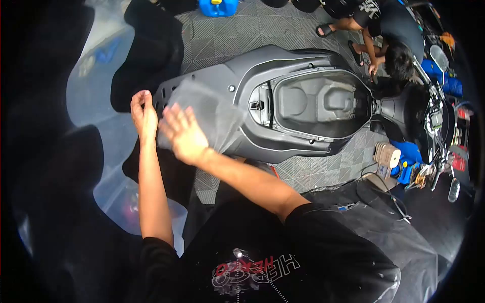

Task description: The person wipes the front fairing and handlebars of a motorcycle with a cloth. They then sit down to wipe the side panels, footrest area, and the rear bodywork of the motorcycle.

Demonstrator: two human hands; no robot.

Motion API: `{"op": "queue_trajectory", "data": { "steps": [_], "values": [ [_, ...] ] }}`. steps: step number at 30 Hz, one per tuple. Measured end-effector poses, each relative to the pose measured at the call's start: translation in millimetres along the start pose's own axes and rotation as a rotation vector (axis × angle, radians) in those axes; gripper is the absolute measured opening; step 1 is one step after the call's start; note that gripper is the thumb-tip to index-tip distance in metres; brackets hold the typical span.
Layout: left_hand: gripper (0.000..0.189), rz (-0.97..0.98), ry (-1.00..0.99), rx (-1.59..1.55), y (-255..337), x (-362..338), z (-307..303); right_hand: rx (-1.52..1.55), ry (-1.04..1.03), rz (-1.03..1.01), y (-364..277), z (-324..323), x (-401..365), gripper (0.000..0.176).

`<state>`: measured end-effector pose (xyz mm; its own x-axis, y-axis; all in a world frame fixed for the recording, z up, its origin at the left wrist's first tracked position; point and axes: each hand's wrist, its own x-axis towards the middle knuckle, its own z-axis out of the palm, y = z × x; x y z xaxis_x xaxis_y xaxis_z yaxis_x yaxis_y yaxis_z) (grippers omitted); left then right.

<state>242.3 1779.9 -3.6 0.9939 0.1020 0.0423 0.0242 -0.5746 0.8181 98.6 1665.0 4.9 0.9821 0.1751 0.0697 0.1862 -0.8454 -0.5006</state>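
A translucent sheet of film [221, 108] lies over the rear end of a dark grey scooter body [260, 58]. My right hand [184, 134] is flat with its fingers spread, over the sheet's left part; it is slightly blurred. My left hand [145, 115] is raised just beyond the scooter's rear edge, its fingers curled together near the thumb. Whether anything is pinched in it cannot be made out. The scooter's seat is off, so the storage bucket [293, 101] shows beside the latch [256, 105].
Wavy clear plastic [96, 98] and black shapes fill the left side. A person [399, 40] crouches by the scooter's front at upper right. Handlebars [435, 118] with mirrors are at right. Beige blocks [387, 154] and blue items stand near a cable. A blue container [218, 7] is behind.
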Motion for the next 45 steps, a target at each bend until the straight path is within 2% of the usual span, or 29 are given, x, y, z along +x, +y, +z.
{"op": "queue_trajectory", "data": {
  "steps": [4,5,7,9,11,13,16,17,19,20,23,25,28,29,31,32,34,35,37,39,42,43,45],
  "values": [
    [0.032,0.072,-0.173,-0.012,12.3,32.0,13.3,0.196,-0.188,-0.292,29.1,-15.4,-8.8,0.074],
    [0.032,0.093,-0.220,-0.033,9.0,39.4,16.9,0.162,-0.206,-0.265,48.7,-24.0,-5.8,0.078],
    [0.032,0.095,-0.291,-0.011,21.8,50.3,28.9,0.123,-0.101,-0.152,95.3,-50.8,2.3,0.078],
    [0.034,0.062,-0.362,0.045,24.4,55.6,44.1,0.002,0.097,0.037,148.3,-82.6,11.7,0.068],
    [0.029,0.195,-0.394,0.137,36.3,50.2,61.2,-0.211,0.312,0.349,219.2,-89.4,17.2,0.055],
    [0.027,0.388,-0.443,0.168,60.4,40.5,73.9,-0.178,0.407,0.442,269.3,-122.9,21.9,0.049],
    [0.026,0.501,-0.525,0.151,70.7,33.5,103.1,-0.192,0.177,0.649,257.9,-144.7,45.7,0.049],
    [0.029,0.514,-0.556,0.204,74.3,31.4,113.3,-0.293,0.248,0.619,244.4,-135.8,54.7,0.048],
    [0.033,0.568,-0.503,0.316,84.2,21.7,131.9,0.054,0.286,0.300,213.0,-105.4,62.1,0.041],
    [0.034,0.627,-0.368,0.447,60.3,19.0,142.3,-0.070,0.251,0.270,191.2,-92.6,69.3,0.042],
    [0.030,0.593,-0.410,0.330,87.2,14.1,132.5,0.107,0.342,0.274,216.5,-88.4,49.7,0.045],
    [0.033,0.585,-0.483,0.351,83.5,17.5,129.4,-0.089,0.455,0.376,245.2,-99.7,31.2,0.051],
    [0.032,0.638,-0.500,0.356,86.3,19.7,133.5,-0.160,0.685,0.741,301.0,-101.6,10.7,0.058],
    [0.032,0.646,-0.508,0.362,87.9,18.6,133.5,-0.088,0.782,0.887,320.4,-102.9,5.7,0.049],
    [0.032,0.666,-0.509,0.360,88.6,18.4,133.7,-0.044,0.877,0.897,364.9,-105.3,-4.9,0.044],
    [0.032,0.669,-0.515,0.363,87.0,18.7,134.6,-0.139,0.784,0.901,397.0,-98.7,-13.1,0.046],
    [0.032,0.664,-0.529,0.376,85.1,16.9,135.9,-0.257,0.837,0.954,459.7,-90.8,-19.5,0.047],
    [0.032,0.660,-0.532,0.386,86.7,16.4,136.6,-0.215,0.838,1.092,460.7,-115.1,-13.6,0.050],
    [0.033,0.662,-0.534,0.403,87.7,16.9,133.5,-0.128,0.976,1.108,472.3,-123.4,-11.3,0.047],
    [0.033,0.671,-0.523,0.396,89.9,15.8,137.2,-0.482,0.750,0.906,457.3,-92.2,-14.6,0.046],
    [0.034,0.664,-0.542,0.451,90.2,14.1,137.0,-0.114,0.817,0.972,319.3,-86.7,25.0,0.044],
    [0.034,0.667,-0.555,0.471,90.9,14.6,137.4,-0.015,0.884,0.944,291.4,-106.0,31.6,0.045],
    [0.034,0.668,-0.558,0.472,91.3,13.2,137.8,-0.018,0.903,0.986,322.1,-111.3,24.6,0.047]
  ]
}}
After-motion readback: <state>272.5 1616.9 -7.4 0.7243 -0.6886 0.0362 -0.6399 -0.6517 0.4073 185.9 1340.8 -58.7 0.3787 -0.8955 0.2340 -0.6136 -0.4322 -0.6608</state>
